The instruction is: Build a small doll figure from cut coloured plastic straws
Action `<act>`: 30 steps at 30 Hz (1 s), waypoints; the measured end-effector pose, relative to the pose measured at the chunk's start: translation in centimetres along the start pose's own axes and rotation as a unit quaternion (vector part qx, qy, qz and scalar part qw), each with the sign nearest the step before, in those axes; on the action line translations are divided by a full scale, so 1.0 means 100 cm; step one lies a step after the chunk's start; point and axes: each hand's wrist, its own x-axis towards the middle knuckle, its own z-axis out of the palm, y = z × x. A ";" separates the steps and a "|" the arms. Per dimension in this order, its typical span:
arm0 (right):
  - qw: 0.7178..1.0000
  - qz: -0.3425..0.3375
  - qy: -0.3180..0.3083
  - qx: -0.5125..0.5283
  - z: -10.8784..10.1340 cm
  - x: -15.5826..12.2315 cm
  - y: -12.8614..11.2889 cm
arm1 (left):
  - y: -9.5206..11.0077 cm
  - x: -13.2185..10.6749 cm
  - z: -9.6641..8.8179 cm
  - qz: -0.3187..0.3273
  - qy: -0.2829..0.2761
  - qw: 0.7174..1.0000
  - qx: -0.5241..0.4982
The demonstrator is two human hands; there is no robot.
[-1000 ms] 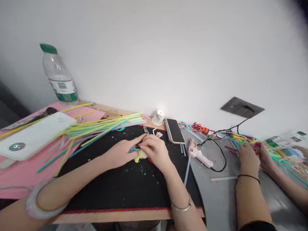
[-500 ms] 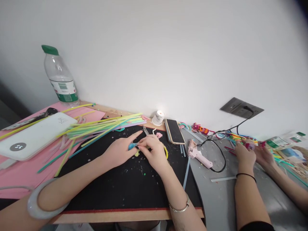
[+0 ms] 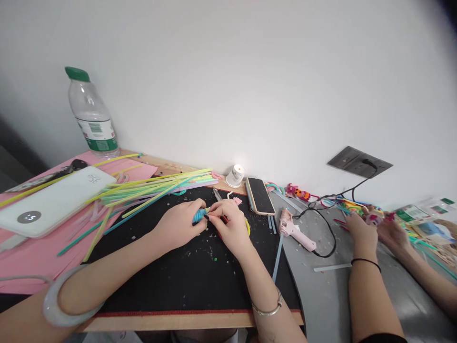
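1. A small blue piece (image 3: 199,216) was held low over a black mat (image 3: 160,286), between a person's two hands.
2. The left hand (image 3: 180,223) gripped the blue piece between thumb and curled fingers.
3. The right hand (image 3: 228,223) pinched a small dark bit (image 3: 206,216) right beside it.
4. Behind the hands, a white cup (image 3: 235,176) and a phone (image 3: 260,196) sat near the wall.
5. To the left, fuzzy stems (image 3: 167,184) fanned out beside a white power bank (image 3: 64,200).
6. To the right, a pink glue gun (image 3: 299,234) lay on a grey counter (image 3: 328,295), near a co-worker's hands (image 3: 364,234).
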 end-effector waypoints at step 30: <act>0.802 0.394 0.039 -0.447 -0.155 -0.059 0.044 | -0.003 0.001 0.002 0.060 -0.008 0.998 0.015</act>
